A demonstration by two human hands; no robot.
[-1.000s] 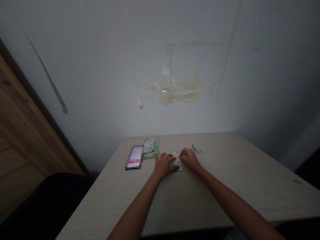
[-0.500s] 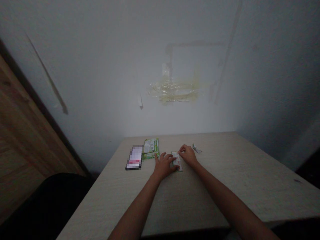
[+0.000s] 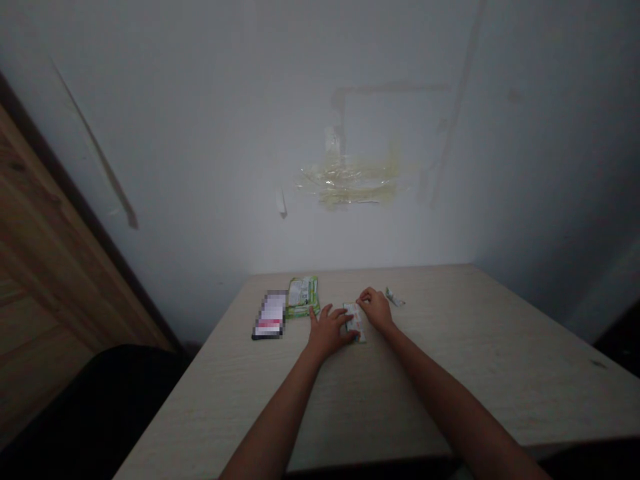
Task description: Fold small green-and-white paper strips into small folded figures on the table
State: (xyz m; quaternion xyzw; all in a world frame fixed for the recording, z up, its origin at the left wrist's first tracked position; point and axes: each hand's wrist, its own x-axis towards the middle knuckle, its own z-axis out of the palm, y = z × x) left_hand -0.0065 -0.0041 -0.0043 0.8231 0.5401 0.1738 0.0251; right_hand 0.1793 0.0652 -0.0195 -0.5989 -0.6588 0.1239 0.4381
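Note:
A small white sachet [image 3: 355,323] with green and printed markings lies on the table. My left hand [image 3: 329,331] rests palm down with its fingers spread, the thumb and fingertips pressing on the sachet's left side and lower part. At the sachet's top edge, my right hand [image 3: 377,310] has its thumb and fingers closed in a pinch at the upper right corner. A small crumpled wrapper piece [image 3: 395,297] sits just beyond my right hand. Green and white packets [image 3: 303,293] lie past my left hand's fingertips.
Left of the green packets lies a phone-like dark-edged object [image 3: 270,317], its face pixelated. The pale wooden table [image 3: 450,360] meets a wall [image 3: 210,133] carrying clear tape [image 3: 350,183]. A dark chair-like shape [image 3: 100,407] and wooden panel [image 3: 40,253] stand at left.
Both hands stay at the sachet in nearly the same pose. The whole view has shifted very slightly.

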